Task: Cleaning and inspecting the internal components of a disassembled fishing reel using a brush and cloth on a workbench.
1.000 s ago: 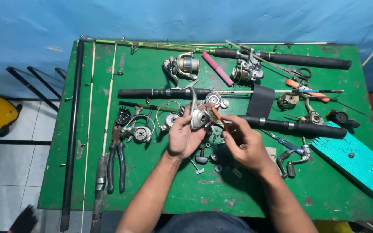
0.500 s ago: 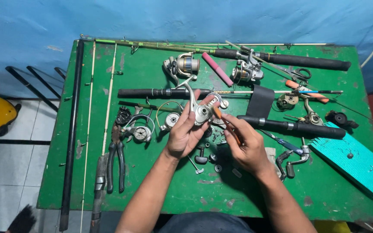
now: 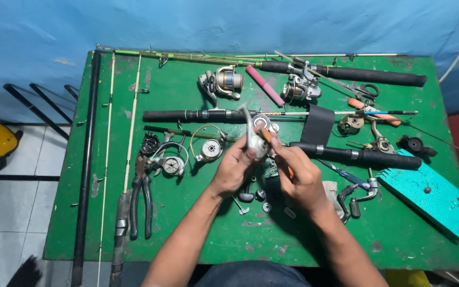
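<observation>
1. A silver fishing reel body (image 3: 254, 137) is held up above the middle of the green worktop (image 3: 187, 234), just in front of the black rod handle (image 3: 197, 115) lying across it.
2. The left hand (image 3: 233, 171) is closed around the lower part of the reel body, so the left grip is clenched on it; the reel's upper end and round side plate stand clear above the fingers.
3. The right hand (image 3: 304, 178) is curled around an orange-handled tool (image 3: 267, 136), and its grip is clenched on that tool. The tool's tip is seen touching the reel body's right side.
4. The two hands are set just beside each other, with the reel body between them and slightly nearer the left one.
5. Small loose reel parts (image 3: 252, 195) are scattered on the worktop directly below the hands.
6. To the left, a pair of pliers (image 3: 140, 197) and a detached bail and spool (image 3: 208, 149) are laid near each other; a turquoise toothed board (image 3: 432, 193) is placed well apart at the right.
7. The lower half of the reel body is hidden by the left fingers, and most of the tool's handle is covered by the right palm. The reel's upper end is blurred, so its exact shape cannot be told. What lies under the right wrist is hard to make out.
</observation>
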